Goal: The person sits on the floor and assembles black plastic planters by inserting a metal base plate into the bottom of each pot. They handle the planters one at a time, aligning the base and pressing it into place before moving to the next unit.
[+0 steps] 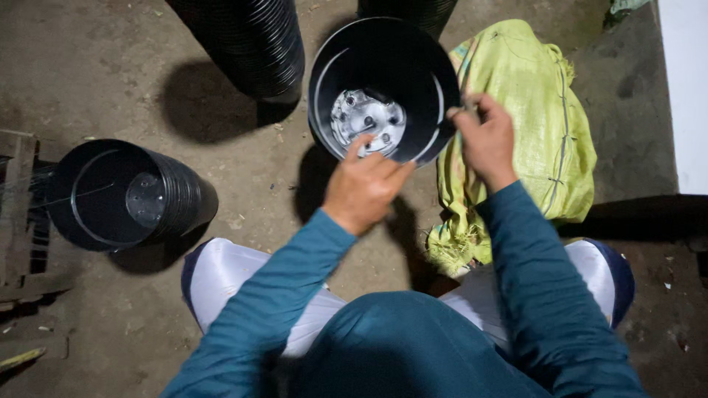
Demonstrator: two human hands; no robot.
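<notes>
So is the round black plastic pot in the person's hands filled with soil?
No, the round black plastic pot held by the left hand and right hand is empty, its holed bottom showing.

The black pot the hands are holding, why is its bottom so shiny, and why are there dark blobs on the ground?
In the head view, a bright light from above bounces off the pot's floor, making white glare. The same light throws hard black shadows on the concrete ground beside the pot stack and under the left hand. The right hand is evenly lit; the frame's edges fade darker.
</notes>
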